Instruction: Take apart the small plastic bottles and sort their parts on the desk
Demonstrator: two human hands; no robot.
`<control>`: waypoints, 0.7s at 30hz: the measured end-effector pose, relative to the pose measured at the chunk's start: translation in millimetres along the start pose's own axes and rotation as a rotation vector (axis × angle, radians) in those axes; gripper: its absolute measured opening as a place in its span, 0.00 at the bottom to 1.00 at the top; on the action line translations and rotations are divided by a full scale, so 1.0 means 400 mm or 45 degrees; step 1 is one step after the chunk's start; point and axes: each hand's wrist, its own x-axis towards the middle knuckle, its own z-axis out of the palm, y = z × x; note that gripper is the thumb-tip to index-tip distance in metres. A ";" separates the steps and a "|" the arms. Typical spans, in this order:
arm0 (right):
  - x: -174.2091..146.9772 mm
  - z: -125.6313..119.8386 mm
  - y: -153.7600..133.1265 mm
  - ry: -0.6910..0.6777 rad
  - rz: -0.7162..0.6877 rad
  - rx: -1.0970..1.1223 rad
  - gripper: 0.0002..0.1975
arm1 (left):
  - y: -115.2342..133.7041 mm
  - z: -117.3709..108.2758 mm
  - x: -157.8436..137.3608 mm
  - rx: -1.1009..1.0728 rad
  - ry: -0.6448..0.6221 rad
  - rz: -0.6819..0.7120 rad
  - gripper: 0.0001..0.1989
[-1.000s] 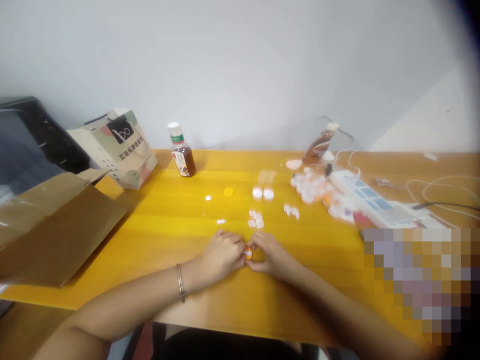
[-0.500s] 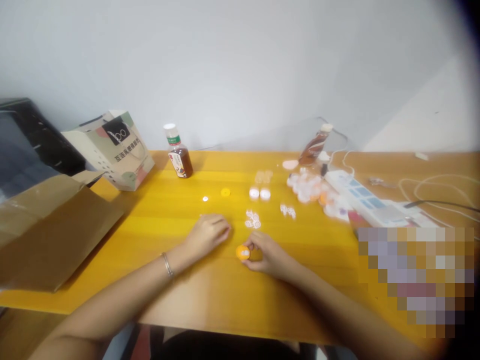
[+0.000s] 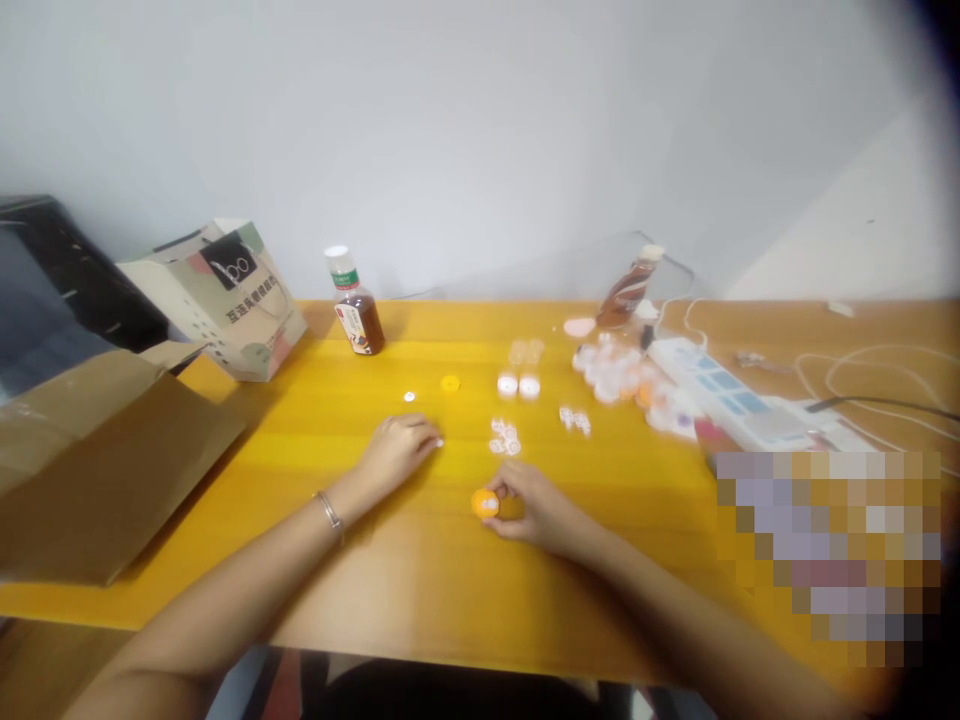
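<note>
The right hand (image 3: 538,508) pinches a small round orange piece with a white centre (image 3: 484,503) between thumb and fingers. Beyond that grip, leftward, the left hand (image 3: 397,448) has its fingertips at a tiny white piece (image 3: 440,442); whether pinched, I cannot tell.

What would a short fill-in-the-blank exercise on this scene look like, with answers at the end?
1. The right hand holds a round piece that is mostly ____.
2. A small piece at the fingertips of the left hand is ____.
3. A bracelet circles the wrist of the ____ arm.

Missing words: orange; white; left.
</note>
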 end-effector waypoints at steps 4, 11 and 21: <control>0.000 -0.002 -0.003 0.000 0.006 0.014 0.08 | 0.012 -0.012 -0.002 -0.031 0.045 0.008 0.08; 0.002 -0.004 -0.008 0.014 0.018 0.029 0.08 | 0.062 -0.021 -0.013 -0.142 0.063 0.198 0.09; 0.004 0.010 0.010 0.070 -0.045 0.034 0.09 | 0.156 0.029 -0.032 -0.247 -0.158 0.460 0.10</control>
